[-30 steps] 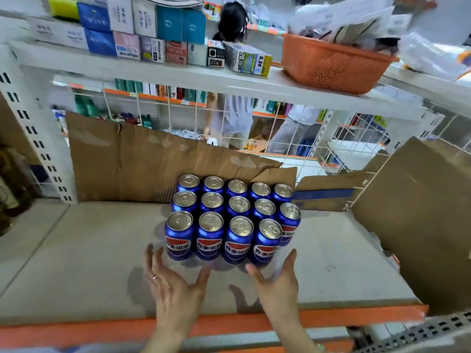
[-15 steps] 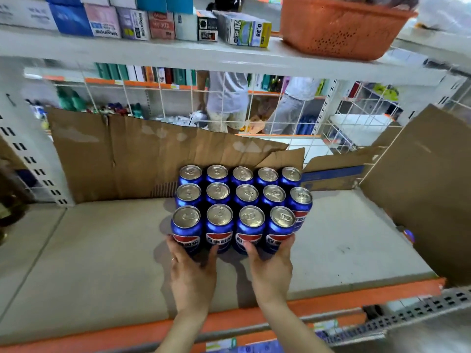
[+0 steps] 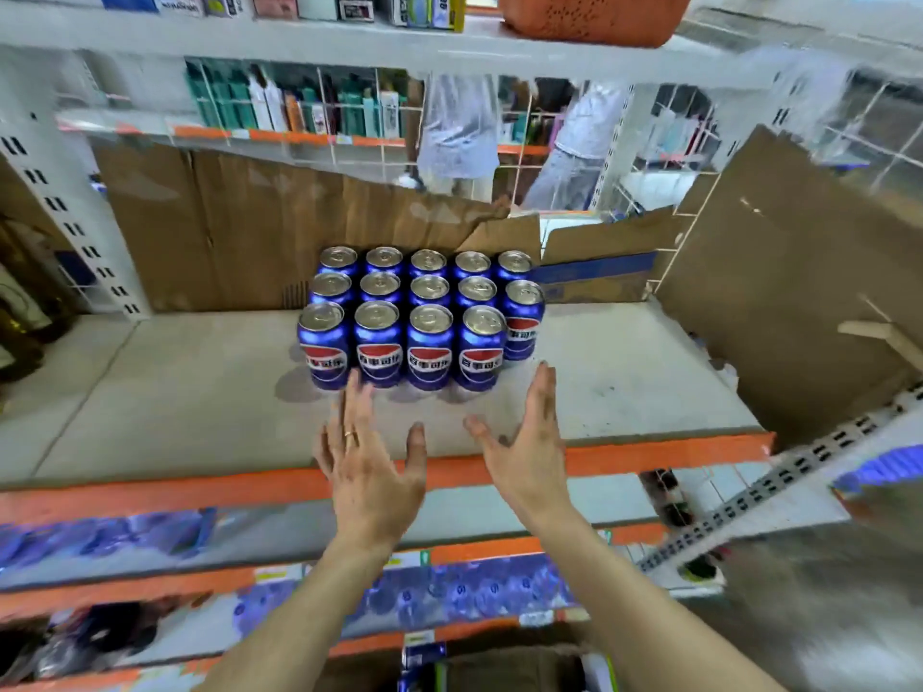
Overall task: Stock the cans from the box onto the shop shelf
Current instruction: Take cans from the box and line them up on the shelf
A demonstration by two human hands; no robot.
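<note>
Several blue cans (image 3: 424, 317) with red and white logos stand upright in three tight rows on the grey shelf board (image 3: 150, 392), against brown cardboard at the back. My left hand (image 3: 369, 467) hovers over the shelf's front edge, fingers spread and straight, holding nothing; its fingertips reach almost to the front row. My right hand (image 3: 529, 452) is beside it, palm turned inward, fingers straight, empty and apart from the cans. The box is barely visible at the bottom edge (image 3: 499, 666).
Cardboard sheets line the shelf's back (image 3: 225, 232) and right side (image 3: 779, 292). An orange front rail (image 3: 150, 491) edges the shelf. An orange basket (image 3: 594, 17) and small boxes sit on the shelf above. People stand beyond the wire mesh. Lower shelves hold blue packs.
Both hands touched the front row of cans half a second ago and have since pulled back toward the shelf's front edge, open and empty. The view has tilted downward.
</note>
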